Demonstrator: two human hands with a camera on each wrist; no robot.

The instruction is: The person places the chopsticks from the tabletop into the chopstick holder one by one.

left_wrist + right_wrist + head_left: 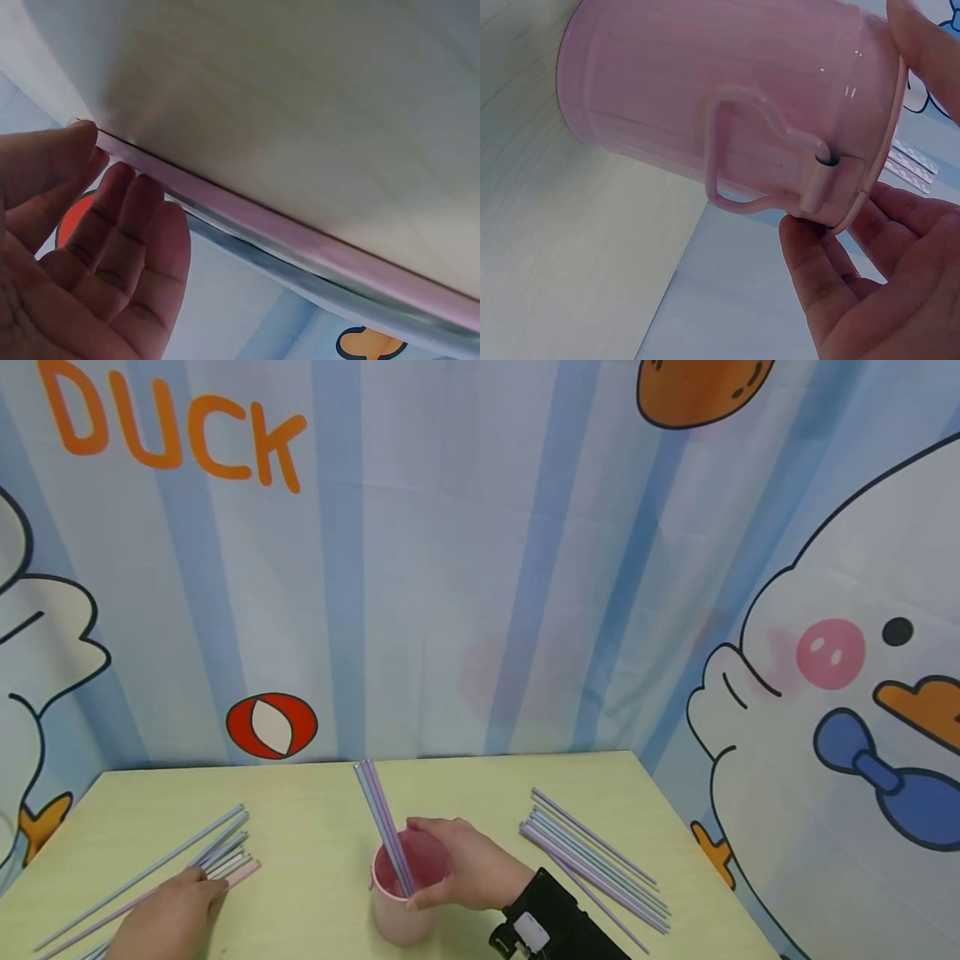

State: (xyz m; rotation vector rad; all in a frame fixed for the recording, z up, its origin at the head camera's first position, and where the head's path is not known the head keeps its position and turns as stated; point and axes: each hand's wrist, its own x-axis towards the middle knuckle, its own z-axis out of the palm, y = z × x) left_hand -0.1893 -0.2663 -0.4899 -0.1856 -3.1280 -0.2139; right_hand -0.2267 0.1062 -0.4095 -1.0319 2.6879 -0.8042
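A pink metal bucket (405,914) with a small looped wire handle (712,157) at its side stands mid-table. My right hand (472,864) grips its rim, thumb toward the near side. Several thin lilac and bluish sticks (386,831) lean inside it; their lower ends are hidden by the bucket. At the left, my left hand (168,914) is over a loose group of pastel sticks (142,889). In the left wrist view, its thumb and forefinger pinch a pink stick (247,210) near one end, beside silvery and bluish ones.
Another group of lilac and pale green sticks (600,868) lies to the right of the bucket. A light yellow table (315,810) carries everything. Behind its far edge hangs a striped blue and white curtain (435,568) with duck drawings.
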